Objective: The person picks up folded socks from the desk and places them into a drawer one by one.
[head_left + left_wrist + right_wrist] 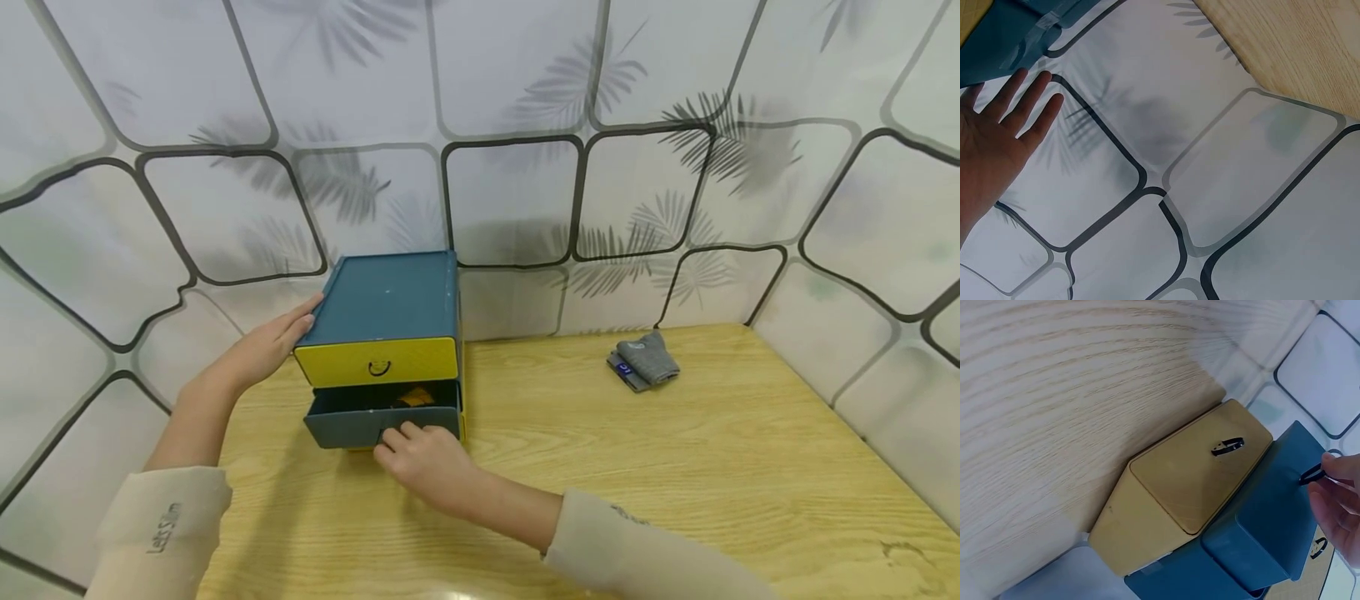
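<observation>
A small drawer cabinet (390, 296) with a blue top stands at the left of the table against the wall. Its blue middle drawer (341, 429) is pulled partly out, below the closed yellow top drawer (341, 363). Inside the open one lies something orange-yellow (415, 397), mostly hidden. My right hand (431, 467) pinches the black loop handle (1311, 475) on the blue drawer's front. With fingers extended, my left hand (258, 354) rests against the cabinet's left side; its palm faces the left wrist camera.
Folded grey socks (647, 360) with a blue label lie at the back right of the wooden table (600, 450). Patterned wall covering (517, 200) rises behind and on both sides. A yellow bottom drawer (1191, 469) sits beneath the blue one.
</observation>
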`<state>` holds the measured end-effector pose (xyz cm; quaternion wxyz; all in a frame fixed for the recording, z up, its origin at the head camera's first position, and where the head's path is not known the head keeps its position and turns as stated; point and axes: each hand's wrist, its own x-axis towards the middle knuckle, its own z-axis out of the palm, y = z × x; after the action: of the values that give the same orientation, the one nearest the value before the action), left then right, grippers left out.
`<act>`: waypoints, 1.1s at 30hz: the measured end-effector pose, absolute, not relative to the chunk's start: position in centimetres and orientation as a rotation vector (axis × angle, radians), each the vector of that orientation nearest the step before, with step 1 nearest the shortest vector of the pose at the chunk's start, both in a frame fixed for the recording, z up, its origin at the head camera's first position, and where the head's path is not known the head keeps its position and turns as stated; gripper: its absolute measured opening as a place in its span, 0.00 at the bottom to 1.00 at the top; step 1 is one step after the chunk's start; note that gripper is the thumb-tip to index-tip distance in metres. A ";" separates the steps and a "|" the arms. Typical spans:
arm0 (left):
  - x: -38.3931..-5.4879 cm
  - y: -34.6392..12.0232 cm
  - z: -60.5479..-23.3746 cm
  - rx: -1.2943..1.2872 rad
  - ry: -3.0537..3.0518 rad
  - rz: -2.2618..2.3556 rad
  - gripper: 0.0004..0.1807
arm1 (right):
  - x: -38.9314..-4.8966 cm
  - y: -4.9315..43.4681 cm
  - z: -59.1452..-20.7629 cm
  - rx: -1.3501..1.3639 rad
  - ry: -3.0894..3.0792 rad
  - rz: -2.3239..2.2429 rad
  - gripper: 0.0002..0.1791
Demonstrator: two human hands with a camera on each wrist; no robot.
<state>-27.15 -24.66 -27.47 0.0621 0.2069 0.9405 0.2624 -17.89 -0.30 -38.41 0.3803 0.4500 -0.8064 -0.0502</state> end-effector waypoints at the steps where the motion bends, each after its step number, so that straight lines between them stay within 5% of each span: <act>1: -27.1 -24.6 -27.5 0.625 2.842 0.794 0.33 | -18.0 -0.3 -38.5 1.136 -2.052 -0.132 0.05; 19: -27.3 -24.4 -27.6 0.605 2.831 0.799 0.33 | -21.1 0.0 -38.6 1.019 -2.062 -0.127 0.08; 33: -27.3 -24.6 -27.6 0.599 2.836 0.808 0.33 | -19.7 -0.5 -39.1 1.116 -2.022 -0.112 0.09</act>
<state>-27.34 -24.62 -27.56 0.0664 0.1985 0.9404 0.2680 -19.66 -0.47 -39.07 0.4028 0.4416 -0.8005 -0.0441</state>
